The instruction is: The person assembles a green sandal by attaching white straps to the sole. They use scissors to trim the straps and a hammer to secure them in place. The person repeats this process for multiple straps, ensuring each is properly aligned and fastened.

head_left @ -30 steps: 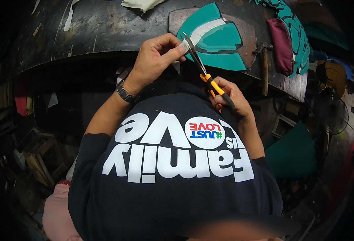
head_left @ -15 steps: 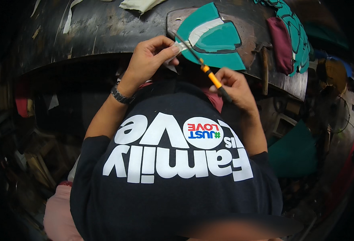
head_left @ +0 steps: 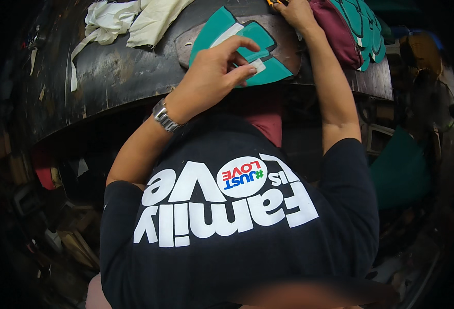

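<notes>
The small white piece (head_left: 258, 65) is above the lower part of the teal cut-out (head_left: 268, 38), at the tip of the thumb. The left hand (head_left: 221, 67) pinches it between the thumb and a finger behind, while the index finger is bent and stands apart. The teal cut-out has black edges and 1 white band (head_left: 226, 35), and it lies on a brown slab (head_left: 287, 42) on the dark table (head_left: 113, 72). The right hand (head_left: 298, 13) is at the upper edge of the view, with its fingers at an orange handle (head_left: 276, 2), which is cut off there; I cannot tell if they grip it. Just beside this hand lies a maroon pouch (head_left: 340, 38), and next to it are more teal pieces (head_left: 373, 33). Pale cloth (head_left: 157, 23) lies farther left on the table.
</notes>
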Tool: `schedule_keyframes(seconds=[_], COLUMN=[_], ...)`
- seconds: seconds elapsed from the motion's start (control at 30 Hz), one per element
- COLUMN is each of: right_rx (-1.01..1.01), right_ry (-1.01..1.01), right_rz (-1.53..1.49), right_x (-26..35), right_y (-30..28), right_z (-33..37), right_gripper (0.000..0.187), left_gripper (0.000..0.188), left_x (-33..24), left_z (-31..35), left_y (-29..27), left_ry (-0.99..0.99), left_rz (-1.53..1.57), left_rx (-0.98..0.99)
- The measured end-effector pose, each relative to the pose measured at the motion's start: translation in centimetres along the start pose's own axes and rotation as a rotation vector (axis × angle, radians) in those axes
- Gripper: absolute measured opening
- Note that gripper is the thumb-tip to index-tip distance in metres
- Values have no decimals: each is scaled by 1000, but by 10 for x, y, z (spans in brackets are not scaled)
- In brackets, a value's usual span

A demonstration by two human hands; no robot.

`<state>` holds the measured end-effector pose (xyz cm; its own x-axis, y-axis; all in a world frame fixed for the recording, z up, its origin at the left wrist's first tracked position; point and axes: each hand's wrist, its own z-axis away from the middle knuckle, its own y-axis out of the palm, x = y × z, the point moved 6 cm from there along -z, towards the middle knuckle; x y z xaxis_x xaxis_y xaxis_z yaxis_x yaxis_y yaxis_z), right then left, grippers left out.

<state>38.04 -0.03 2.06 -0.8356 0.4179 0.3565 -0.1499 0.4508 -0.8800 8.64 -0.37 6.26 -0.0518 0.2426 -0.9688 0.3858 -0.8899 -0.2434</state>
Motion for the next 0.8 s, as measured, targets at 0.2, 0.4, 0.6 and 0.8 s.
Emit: schedule_keyframes(seconds=[0.2,0.4,0.6,0.8], right_rx=[-187,-143,-167,-189], right_ry=[48,69,9,-82], right_rz=[-647,-713,-689,-593], right_x=[25,51,67,69], right_y=[-20,-35,-31,-34], right_z=[80,156,178,179], right_gripper=[20,28,33,29], left_gripper=[43,46,45,42], left_x=[21,37,38,42], left_z=[-40,-53,-50,-57], left_y=[15,21,15,17], left_ry=[-1,-6,7,-7], left_rz=[-124,-204,-160,-216], left_rx=[-33,-48,-13,12])
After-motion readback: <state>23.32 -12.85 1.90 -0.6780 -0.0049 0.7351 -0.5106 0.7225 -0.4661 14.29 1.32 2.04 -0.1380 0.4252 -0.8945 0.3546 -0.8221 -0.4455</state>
